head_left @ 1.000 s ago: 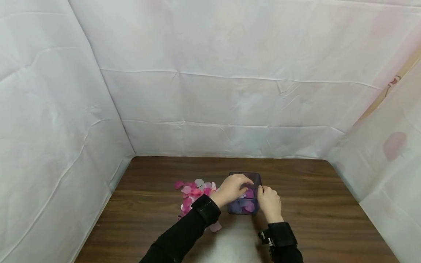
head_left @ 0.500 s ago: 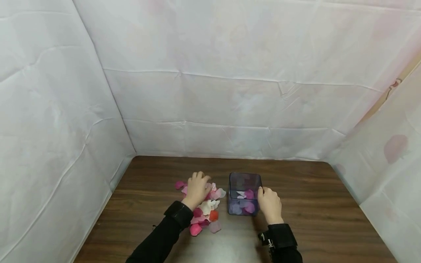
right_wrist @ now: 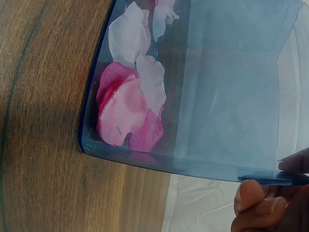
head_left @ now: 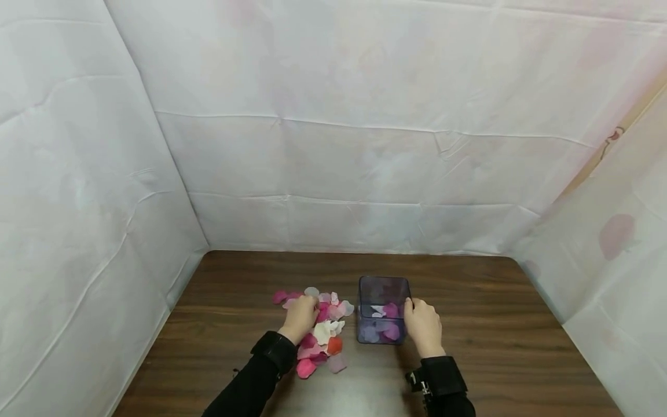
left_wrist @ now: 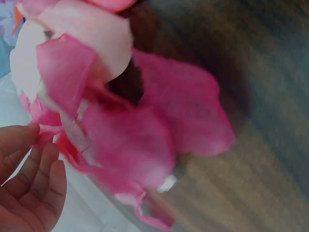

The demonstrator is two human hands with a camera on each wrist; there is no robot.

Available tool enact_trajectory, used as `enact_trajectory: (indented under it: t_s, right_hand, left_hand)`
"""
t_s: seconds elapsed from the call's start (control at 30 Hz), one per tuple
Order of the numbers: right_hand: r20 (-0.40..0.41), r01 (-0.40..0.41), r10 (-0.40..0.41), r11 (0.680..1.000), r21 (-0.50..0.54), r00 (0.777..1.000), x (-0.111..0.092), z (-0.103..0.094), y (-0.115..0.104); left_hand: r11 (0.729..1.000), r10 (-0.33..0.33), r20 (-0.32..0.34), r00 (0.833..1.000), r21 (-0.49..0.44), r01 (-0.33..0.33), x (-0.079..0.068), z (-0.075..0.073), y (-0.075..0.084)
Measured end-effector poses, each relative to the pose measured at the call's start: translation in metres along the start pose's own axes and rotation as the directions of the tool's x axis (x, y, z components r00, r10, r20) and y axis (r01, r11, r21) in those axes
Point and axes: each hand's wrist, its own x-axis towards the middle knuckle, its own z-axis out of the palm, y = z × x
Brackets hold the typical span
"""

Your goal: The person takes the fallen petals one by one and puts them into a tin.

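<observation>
Loose pink, white and red petals (head_left: 322, 332) lie in a heap on the table left of centre. My left hand (head_left: 300, 319) is at the far left part of the heap. In the left wrist view, its thumb and fingertips pinch the edge of a pink petal (left_wrist: 45, 134) among larger magenta petals (left_wrist: 128, 145). A see-through bluish plastic box (head_left: 384, 285) stands to the right of the heap, with several petals (right_wrist: 123, 106) at its bottom. My right hand (head_left: 424, 328) grips the box's right wall at the rim, thumb on one side and fingers on the other.
The brown wood-grain table (head_left: 500, 324) reaches back to a white cloth wall (head_left: 333, 162). More cloth hangs at the left side (head_left: 88, 202) and the right side. A single orange petal (head_left: 335, 346) lies at the heap's near right.
From over the box, my left hand has moved left to the petal heap, and its fingers have closed down on petals there. My right hand has kept its hold on the box.
</observation>
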Motion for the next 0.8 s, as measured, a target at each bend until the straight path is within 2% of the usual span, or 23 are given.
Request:
enact_trajectory:
  t_s: [0.07,0.1,0.13,0.27,0.37,0.6,0.8]
  right_hand:
    - [0.002,0.001,-0.001,1.0,0.001,1.0,0.0,0.001,0.0]
    - [0.003,-0.003,0.003,1.0,0.002,1.0,0.0,0.001,0.001]
    - [0.004,-0.005,0.005,1.0,0.003,1.0,0.0,0.001,0.001]
    - [0.01,-0.014,0.014,1.0,0.007,1.0,0.002,0.003,0.002]
    - [0.012,-0.013,0.012,1.0,0.007,1.0,0.002,0.002,0.001]
    - [0.011,-0.01,0.01,1.0,0.01,1.0,0.002,0.001,-0.001]
    - [0.017,-0.015,0.015,1.0,0.002,1.0,0.002,0.002,0.0]
  left_hand:
    - [1.0,-0.013,-0.031,0.999,-0.013,0.012,0.001,-0.004,0.0]
    - [0.999,-0.038,-0.026,0.999,-0.014,0.038,0.002,-0.014,0.006]
    - [0.998,-0.065,-0.015,0.998,-0.016,0.064,0.004,-0.024,0.012]
    - [0.994,-0.11,0.025,0.994,0.009,0.109,0.012,-0.042,0.017]
    - [0.992,-0.122,0.068,0.99,-0.009,0.123,0.017,-0.055,0.024]
    - [0.991,-0.077,0.087,0.993,-0.106,0.086,0.031,-0.077,0.044]
    - [0.957,-0.004,0.145,0.989,-0.287,0.046,0.048,-0.079,0.073]
